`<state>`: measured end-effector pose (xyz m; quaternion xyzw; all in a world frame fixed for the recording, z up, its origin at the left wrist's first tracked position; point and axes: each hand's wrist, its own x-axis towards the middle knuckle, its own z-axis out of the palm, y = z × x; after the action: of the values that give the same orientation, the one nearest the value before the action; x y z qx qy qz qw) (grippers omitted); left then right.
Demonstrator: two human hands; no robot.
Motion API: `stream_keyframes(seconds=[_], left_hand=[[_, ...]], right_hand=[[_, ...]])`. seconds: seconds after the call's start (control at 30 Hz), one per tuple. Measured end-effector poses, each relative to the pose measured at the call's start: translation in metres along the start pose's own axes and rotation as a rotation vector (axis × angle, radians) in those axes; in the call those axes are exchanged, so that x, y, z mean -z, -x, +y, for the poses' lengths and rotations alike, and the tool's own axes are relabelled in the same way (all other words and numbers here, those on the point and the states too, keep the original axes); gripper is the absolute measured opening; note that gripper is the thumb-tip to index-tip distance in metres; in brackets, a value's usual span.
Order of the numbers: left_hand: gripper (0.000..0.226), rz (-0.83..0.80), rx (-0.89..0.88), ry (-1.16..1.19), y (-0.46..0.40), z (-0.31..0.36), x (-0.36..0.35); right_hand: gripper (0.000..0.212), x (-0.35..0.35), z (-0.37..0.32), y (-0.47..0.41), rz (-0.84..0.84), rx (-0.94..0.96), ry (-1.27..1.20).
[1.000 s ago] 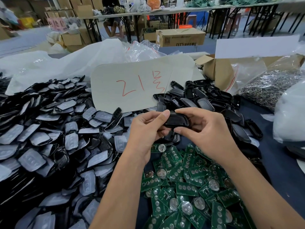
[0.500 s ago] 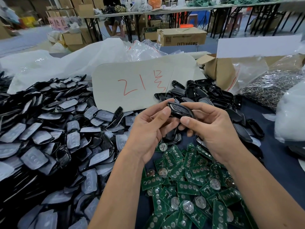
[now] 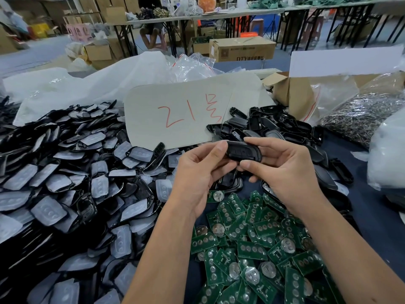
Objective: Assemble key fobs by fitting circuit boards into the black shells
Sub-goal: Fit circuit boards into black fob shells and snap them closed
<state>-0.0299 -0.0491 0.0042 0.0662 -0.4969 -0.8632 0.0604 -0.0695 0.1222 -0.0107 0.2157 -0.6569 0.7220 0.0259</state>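
Above green circuit boards [image 3: 252,244] (loose heap), left hand [image 3: 197,172] and right hand [image 3: 287,172] pinching black shell [image 3: 243,152]

Bright, even light; wide-angle edge distortion

2 hands [image 3: 197,172] showing, 1 black fob [image 3: 243,152] sitting between them. 1 card sign [image 3: 186,115] lying far centre. Shells left [image 3: 65,183], green boards near right [image 3: 252,249]: piles running too many to count.
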Motion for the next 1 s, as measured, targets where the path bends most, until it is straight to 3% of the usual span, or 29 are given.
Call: stream_keyframes(seconds=[0.27,0.5,1.0], left_hand=[[0.016,0.047,-0.024,-0.066,-0.0012,-0.0029,0.0032],[0.017,-0.009,-0.045,-0.032,-0.001,-0.0036,0.0027],[0.018,-0.09,-0.147,-0.057,-0.0017,-0.0052,0.0005]], right_hand=[[0.046,-0.0014,0.004,0.001,-0.034,0.036,0.1],[0.02,-0.005,0.004,-0.0007,0.063,-0.013,-0.051],[0.022,-0.0014,0.0023,-0.0019,0.066,-0.042,-0.096]])
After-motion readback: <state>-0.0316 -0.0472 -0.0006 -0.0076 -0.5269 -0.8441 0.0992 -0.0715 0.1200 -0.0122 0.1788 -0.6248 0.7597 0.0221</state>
